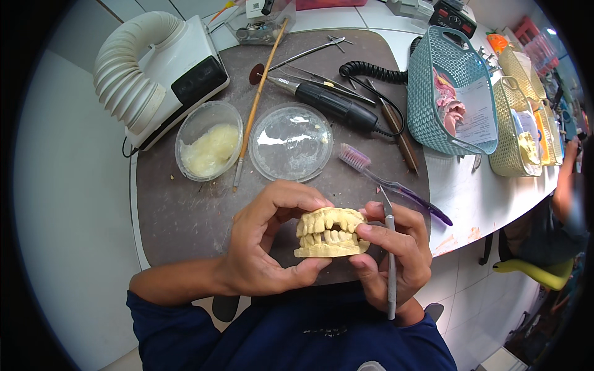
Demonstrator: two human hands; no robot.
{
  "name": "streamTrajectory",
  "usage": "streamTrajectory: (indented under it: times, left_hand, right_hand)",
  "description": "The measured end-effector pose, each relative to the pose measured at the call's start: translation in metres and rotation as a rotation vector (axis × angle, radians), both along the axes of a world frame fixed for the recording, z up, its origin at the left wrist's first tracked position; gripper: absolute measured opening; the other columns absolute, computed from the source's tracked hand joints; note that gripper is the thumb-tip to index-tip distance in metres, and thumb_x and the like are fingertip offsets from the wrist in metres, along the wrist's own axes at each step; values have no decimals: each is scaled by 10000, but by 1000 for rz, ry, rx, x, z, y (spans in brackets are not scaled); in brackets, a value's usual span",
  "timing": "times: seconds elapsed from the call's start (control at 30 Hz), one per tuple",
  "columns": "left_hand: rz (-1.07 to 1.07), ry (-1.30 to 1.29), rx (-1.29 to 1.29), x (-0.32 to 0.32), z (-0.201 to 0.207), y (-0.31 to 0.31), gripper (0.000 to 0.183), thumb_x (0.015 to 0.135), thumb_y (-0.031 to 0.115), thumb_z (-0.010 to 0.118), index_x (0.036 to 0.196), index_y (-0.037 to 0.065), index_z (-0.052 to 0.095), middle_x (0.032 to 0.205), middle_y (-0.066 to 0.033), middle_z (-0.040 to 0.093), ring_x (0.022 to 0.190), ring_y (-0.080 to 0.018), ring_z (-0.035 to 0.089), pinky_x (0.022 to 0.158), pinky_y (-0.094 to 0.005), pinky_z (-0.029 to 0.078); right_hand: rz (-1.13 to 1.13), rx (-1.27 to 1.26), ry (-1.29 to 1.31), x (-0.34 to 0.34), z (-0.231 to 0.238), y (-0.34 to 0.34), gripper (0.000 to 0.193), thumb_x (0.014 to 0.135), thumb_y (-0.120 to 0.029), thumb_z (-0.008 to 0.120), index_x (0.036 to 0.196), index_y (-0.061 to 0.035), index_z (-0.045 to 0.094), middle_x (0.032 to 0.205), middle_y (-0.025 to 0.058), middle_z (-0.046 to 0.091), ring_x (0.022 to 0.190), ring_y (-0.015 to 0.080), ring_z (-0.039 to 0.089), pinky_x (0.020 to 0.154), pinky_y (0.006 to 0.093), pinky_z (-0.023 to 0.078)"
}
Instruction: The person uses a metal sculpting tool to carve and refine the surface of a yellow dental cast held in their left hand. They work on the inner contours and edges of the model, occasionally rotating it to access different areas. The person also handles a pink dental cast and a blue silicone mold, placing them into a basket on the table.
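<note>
A yellow plaster dental model (pixel 332 240), upper and lower halves set together with gaps between some teeth, is held up above the near edge of the grey work mat (pixel 185 229). My left hand (pixel 263 241) grips its left side, thumb below and fingers on top. On the other side, my right hand (pixel 399 247) steadies the model with thumb and fingertips. That hand also keeps a slim metal carving knife (pixel 391 266) between its fingers, blade pointing away from me. Just beyond lies a toothbrush (pixel 396 182) with a purple handle.
Behind the model sit a tub of pale yellow material (pixel 210 142), a clear round lid (pixel 291 142), a thin brush (pixel 260 99) and a black rotary handpiece (pixel 337 105). A white machine with a ribbed hose (pixel 179 74) stands left; a teal basket (pixel 427 99) stands right. Another person (pixel 550 229) sits far right.
</note>
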State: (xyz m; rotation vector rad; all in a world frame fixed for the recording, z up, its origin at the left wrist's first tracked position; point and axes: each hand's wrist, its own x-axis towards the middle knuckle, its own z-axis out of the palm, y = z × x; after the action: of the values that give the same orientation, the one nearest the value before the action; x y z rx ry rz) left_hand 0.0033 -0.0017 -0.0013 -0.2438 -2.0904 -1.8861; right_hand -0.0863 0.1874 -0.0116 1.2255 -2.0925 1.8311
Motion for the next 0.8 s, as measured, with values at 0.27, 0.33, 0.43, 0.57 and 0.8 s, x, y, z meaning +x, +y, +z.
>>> streamTrajectory:
  times: [0.27,0.33,0.43,0.57,0.8]
  left_hand:
    - [-5,-186,296,9,3,7,556,814,108,795,1257,-7,479,1184,-113,564,1112,-183,603,1011,-330,472]
    - [6,-155,290,7,2,8,547,818,111,793,1254,-12,485,1176,-116,569,1108,-184,608,1006,-329,474]
    - [-7,-131,275,6,2,7,529,824,110,788,1249,-18,498,1170,-119,574,1104,-185,611,994,-327,481]
    - [-15,-135,255,6,2,7,506,828,105,783,1238,-24,516,1163,-120,577,1090,-184,617,975,-322,491]
    - [-12,-149,246,7,0,5,539,826,87,774,1268,-22,484,1166,-128,578,1096,-182,615,990,-318,480]
  right_hand:
    - [9,15,25,-1,2,0,370,768,-278,845,1021,-38,724,1056,190,640,874,251,706,705,306,589]
    - [10,13,16,-1,1,0,372,772,-286,842,1020,-35,723,1053,189,636,874,249,705,709,308,592]
    - [14,18,15,-1,2,1,377,777,-293,840,1020,-30,722,1051,188,631,876,248,704,711,311,595]
    - [20,21,19,-2,2,1,378,778,-294,839,1019,-27,722,1052,188,629,878,249,703,712,314,598]
    - [21,31,30,-2,2,2,382,776,-306,839,1013,-28,726,1065,188,631,869,243,701,697,307,592]
